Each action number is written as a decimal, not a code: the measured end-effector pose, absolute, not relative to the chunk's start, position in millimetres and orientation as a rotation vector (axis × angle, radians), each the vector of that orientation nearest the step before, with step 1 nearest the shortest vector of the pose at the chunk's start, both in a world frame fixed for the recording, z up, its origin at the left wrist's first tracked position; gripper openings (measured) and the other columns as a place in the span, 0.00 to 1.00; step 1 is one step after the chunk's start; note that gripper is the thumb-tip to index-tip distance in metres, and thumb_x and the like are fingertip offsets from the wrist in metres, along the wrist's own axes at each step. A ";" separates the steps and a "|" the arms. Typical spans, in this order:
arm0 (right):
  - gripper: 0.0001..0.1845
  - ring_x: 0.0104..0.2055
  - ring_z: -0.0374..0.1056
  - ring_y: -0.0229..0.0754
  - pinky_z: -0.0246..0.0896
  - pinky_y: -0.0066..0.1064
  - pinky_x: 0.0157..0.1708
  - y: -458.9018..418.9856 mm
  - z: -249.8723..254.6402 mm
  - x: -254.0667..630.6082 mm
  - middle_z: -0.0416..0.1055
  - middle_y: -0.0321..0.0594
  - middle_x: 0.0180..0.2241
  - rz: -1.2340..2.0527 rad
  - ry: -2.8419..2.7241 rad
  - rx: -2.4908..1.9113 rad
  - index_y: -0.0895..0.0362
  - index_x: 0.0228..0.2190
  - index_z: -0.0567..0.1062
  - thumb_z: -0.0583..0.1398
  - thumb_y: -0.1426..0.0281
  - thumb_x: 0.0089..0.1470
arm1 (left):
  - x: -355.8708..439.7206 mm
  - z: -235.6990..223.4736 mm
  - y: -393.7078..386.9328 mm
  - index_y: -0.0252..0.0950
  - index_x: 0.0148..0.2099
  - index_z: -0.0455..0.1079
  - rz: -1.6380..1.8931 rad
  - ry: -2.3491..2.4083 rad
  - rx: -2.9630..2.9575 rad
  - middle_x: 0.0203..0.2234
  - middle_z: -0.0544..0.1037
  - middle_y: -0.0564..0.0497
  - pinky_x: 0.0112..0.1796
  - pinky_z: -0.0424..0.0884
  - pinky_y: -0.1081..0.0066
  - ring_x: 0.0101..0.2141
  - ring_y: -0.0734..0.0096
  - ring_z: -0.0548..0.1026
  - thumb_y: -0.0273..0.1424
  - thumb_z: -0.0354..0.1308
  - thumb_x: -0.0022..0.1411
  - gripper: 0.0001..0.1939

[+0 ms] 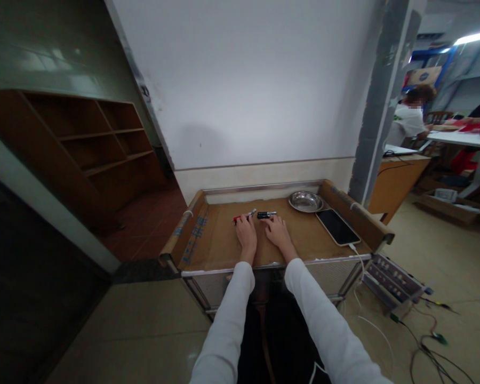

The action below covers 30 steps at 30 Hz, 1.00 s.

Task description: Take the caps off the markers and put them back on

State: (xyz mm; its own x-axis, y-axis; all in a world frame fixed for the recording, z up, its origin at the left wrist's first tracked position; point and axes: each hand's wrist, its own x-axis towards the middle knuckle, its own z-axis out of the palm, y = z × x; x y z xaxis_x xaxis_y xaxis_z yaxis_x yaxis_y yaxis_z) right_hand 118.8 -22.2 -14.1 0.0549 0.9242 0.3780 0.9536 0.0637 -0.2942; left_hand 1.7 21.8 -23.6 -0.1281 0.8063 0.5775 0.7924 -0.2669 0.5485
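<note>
My left hand point(246, 234) lies palm down on the cardboard-covered table point(208, 250), its fingertips at a small red-and-silver tool point(245, 216). My right hand point(278, 232) also rests flat on the cardboard, fingers spread, just behind a small black-and-silver object point(266, 215). Neither hand grips anything. Both arms wear white sleeves.
A shallow metal dish point(306, 201) sits at the table's back right. A dark tablet point(337, 226) lies on the right with a white cable running off the edge. Cardboard flaps rise at both sides. Wooden shelves stand left; people work at tables far right; cables lie on the floor.
</note>
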 end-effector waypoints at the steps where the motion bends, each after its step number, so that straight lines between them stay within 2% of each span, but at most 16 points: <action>1: 0.22 0.52 0.58 0.47 0.51 0.37 0.50 -22.2 -13.9 118.7 0.66 0.45 0.50 -0.081 -1.873 -1.875 0.49 0.52 0.70 0.51 0.73 0.57 | 1.8 -24.0 22.1 0.33 0.45 0.66 1.387 1.882 2.057 0.41 0.72 0.41 0.42 0.67 0.65 0.41 0.62 0.73 0.33 0.42 0.69 0.14; 8: 0.23 0.52 0.59 0.47 0.51 0.36 0.50 -21.8 -12.6 117.8 0.66 0.47 0.51 -0.087 -1.846 -1.923 0.53 0.55 0.66 0.49 0.73 0.59 | 2.2 -24.2 21.2 0.35 0.46 0.68 1.395 1.740 2.062 0.42 0.69 0.41 0.44 0.67 0.64 0.43 0.62 0.71 0.33 0.46 0.68 0.12; 13: 0.20 0.52 0.59 0.47 0.51 0.36 0.50 -23.2 -12.2 117.5 0.67 0.48 0.51 -0.103 -1.826 -1.960 0.56 0.51 0.69 0.49 0.73 0.59 | 2.6 -22.2 20.3 0.35 0.44 0.67 1.431 1.575 2.077 0.42 0.69 0.43 0.47 0.67 0.63 0.43 0.63 0.71 0.31 0.47 0.67 0.09; 18: 0.22 0.52 0.59 0.47 0.51 0.37 0.50 -20.9 -13.6 118.1 0.67 0.49 0.51 -0.109 -1.800 -1.959 0.59 0.54 0.65 0.48 0.74 0.58 | 2.1 -19.6 18.0 0.36 0.44 0.67 1.390 1.474 2.136 0.41 0.69 0.45 0.46 0.68 0.63 0.42 0.64 0.72 0.32 0.48 0.67 0.09; 24: 0.15 0.49 0.60 0.47 0.52 0.36 0.48 -22.0 -12.4 119.4 0.69 0.49 0.46 -0.090 -1.796 -1.934 0.59 0.42 0.71 0.48 0.75 0.58 | 1.7 -18.0 16.4 0.37 0.43 0.67 1.422 1.459 2.113 0.41 0.69 0.45 0.48 0.68 0.63 0.43 0.65 0.72 0.31 0.49 0.67 0.08; 30: 0.18 0.52 0.59 0.47 0.52 0.37 0.50 -22.3 -13.1 119.9 0.68 0.49 0.50 -0.088 -1.829 -1.899 0.59 0.47 0.69 0.48 0.75 0.57 | 2.0 -17.8 15.9 0.37 0.43 0.67 1.428 1.451 2.119 0.41 0.69 0.46 0.48 0.68 0.63 0.43 0.65 0.72 0.30 0.49 0.66 0.07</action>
State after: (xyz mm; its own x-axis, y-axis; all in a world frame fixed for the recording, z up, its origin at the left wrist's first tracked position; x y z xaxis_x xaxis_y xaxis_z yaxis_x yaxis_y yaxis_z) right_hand 119.9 -22.3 -13.1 0.0961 0.9202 0.3794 0.9524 0.0257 -0.3037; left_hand 2.0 15.9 -17.8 0.0496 0.8029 0.5941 0.6070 -0.4966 0.6204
